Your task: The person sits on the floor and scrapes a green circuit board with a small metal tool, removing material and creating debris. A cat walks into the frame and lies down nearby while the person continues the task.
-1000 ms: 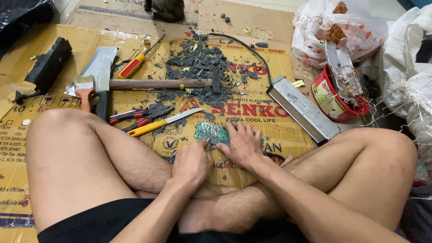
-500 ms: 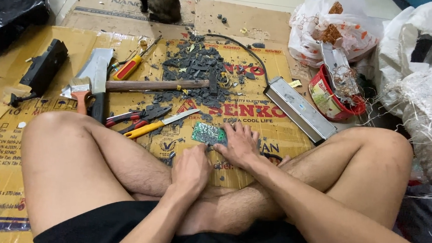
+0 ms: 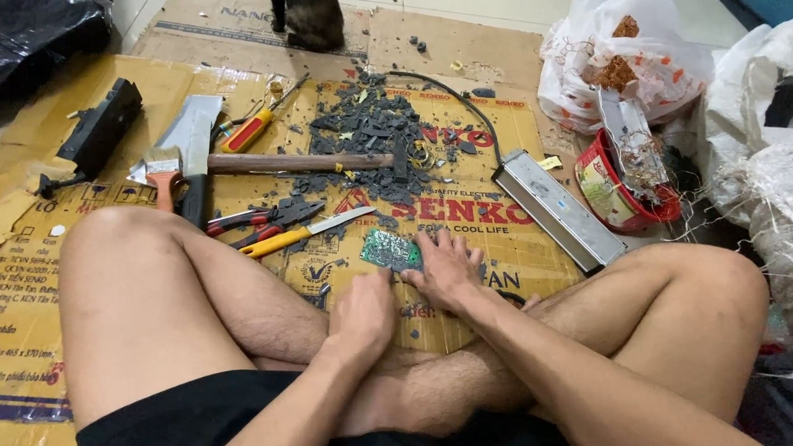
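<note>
I sit cross-legged on flattened cardboard (image 3: 469, 218). A small green circuit board (image 3: 388, 250) lies on it just in front of my shins. My right hand (image 3: 446, 269) rests flat beside the board, fingers spread, fingertips touching its right edge. My left hand (image 3: 363, 314) lies just behind the board over my crossed legs, its fingers curled downward; what is under them is hidden.
Beyond the board lie a yellow-handled knife (image 3: 307, 231), red pliers (image 3: 261, 219), a wooden-handled hammer (image 3: 300, 164), a cleaver (image 3: 189, 142) and a pile of dark fragments (image 3: 374, 127). A long metal box (image 3: 555, 210), red tub (image 3: 622, 190) and white bags stand right. A cat (image 3: 304, 10) sits at the back.
The view has shifted a little. My left hand has drawn back slightly toward my body, and more of the circuit board shows. The right hand stays by the board.
</note>
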